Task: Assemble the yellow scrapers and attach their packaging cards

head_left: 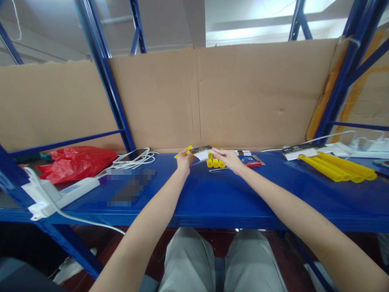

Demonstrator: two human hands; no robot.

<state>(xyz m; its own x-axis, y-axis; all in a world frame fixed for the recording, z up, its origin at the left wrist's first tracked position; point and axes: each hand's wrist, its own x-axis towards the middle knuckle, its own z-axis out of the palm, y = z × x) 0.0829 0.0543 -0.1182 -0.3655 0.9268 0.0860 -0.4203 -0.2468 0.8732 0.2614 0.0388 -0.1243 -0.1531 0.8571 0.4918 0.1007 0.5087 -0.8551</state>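
A black-and-white card is stretched between my two hands above the back of the blue shelf. My left hand is closed on the card's left end, with a bit of yellow showing at its fingertips. On the other side, my right hand pinches the right end, close to a small yellow piece. Short yellow tubes lie just below the card. A thin metal tool and a red-handled tool rest beside my right hand.
Long yellow tubes with a card lie at the right. To the left are a red plastic bag, coiled white cable and a white power strip. Cardboard stands behind the blue shelf.
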